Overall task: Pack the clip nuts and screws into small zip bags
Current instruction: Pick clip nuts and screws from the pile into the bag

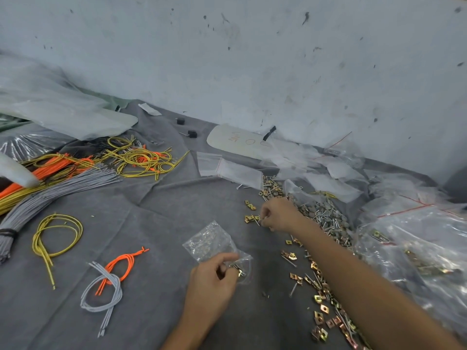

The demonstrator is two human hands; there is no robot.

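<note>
My left hand (214, 279) holds a small clear zip bag (214, 242) by its mouth, low in the middle of the grey cloth; a few brass clip nuts show inside near my fingers. My right hand (276, 214) reaches forward and pinches a thin screw beside a few loose clip nuts (250, 218). A long scatter of brass clip nuts and screws (321, 299) runs along under my right forearm. A heap of silver screws (326, 218) spills from an open bag just right of my right hand.
Empty zip bags (228, 169) lie flat beyond the hands. Large plastic bags with clip nuts (417, 248) crowd the right. Yellow, orange and grey wire bundles (106, 276) lie on the left. A stained wall (252, 59) closes the back.
</note>
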